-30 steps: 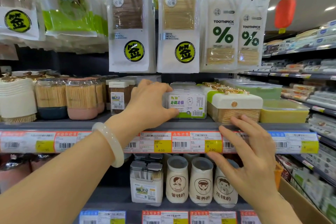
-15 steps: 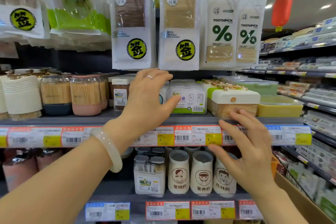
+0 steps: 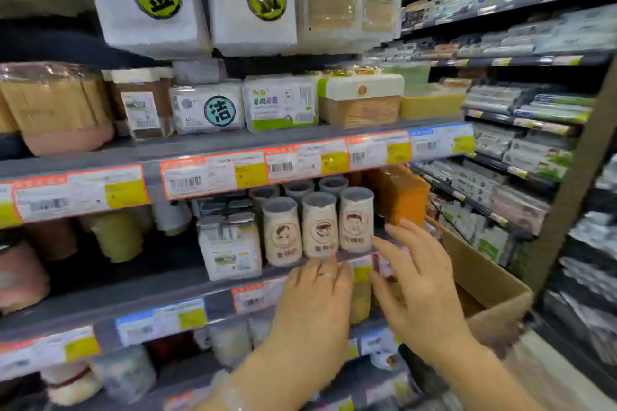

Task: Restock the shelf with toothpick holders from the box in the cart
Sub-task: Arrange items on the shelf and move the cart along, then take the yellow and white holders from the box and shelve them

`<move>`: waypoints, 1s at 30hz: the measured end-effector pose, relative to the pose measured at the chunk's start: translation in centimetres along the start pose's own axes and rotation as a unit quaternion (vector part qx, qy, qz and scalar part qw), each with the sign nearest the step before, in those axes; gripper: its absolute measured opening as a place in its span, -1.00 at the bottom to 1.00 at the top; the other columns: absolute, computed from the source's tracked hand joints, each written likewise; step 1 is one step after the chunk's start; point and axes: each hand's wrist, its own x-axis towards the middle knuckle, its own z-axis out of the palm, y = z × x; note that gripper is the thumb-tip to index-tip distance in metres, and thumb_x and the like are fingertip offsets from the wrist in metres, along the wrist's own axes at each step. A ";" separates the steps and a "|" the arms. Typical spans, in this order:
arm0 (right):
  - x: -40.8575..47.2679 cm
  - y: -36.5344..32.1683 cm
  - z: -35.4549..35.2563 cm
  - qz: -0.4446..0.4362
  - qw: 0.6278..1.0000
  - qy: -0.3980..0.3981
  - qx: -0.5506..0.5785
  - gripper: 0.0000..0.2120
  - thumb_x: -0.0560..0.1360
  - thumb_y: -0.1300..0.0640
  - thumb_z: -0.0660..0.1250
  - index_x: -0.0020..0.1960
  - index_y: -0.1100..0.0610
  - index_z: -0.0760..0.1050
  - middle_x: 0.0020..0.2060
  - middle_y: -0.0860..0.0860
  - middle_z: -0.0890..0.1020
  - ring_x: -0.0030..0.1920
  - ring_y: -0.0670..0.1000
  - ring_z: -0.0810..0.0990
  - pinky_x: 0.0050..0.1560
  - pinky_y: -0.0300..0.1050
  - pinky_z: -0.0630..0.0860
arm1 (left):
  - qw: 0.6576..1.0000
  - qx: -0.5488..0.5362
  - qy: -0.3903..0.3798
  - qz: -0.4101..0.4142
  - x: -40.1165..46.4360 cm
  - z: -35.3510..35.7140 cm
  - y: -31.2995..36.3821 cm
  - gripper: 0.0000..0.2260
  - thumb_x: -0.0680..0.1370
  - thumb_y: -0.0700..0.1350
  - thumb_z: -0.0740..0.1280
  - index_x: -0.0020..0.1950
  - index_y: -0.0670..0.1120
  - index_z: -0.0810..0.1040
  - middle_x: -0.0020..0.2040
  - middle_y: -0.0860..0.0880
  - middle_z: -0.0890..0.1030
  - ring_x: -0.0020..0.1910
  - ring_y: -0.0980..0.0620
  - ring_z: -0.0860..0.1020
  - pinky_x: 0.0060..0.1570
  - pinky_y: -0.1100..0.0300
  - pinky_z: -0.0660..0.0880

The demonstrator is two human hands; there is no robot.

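Shelf-front (image 3: 213, 280) cream face-printed toothpick holders (image 3: 320, 225)

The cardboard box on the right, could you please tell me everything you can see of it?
The cardboard box is plain brown corrugated card, open at the top, with its near corner and one long wall in view. It sits tilted in the picture, low at the right, beside the shelf end. Its contents are hidden behind the wall. The right hand hovers in front of its left end; whether they touch cannot be told. The picture is blurred.
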 end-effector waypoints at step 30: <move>-19.2 26.9 -7.8 0.266 0.852 -0.446 -0.068 -0.47 0.43 0.13 0.36 0.38 0.13 0.36 0.34 0.12 0.40 0.42 0.20 0.27 0.40 0.10 0.25 | 0.948 -0.113 -0.293 -0.057 13.9 19.7 26.7 -0.40 0.58 -0.02 0.24 0.52 -0.07 0.03 0.53 -0.12 0.01 0.51 -0.13 -0.03 0.44 0.00 0.06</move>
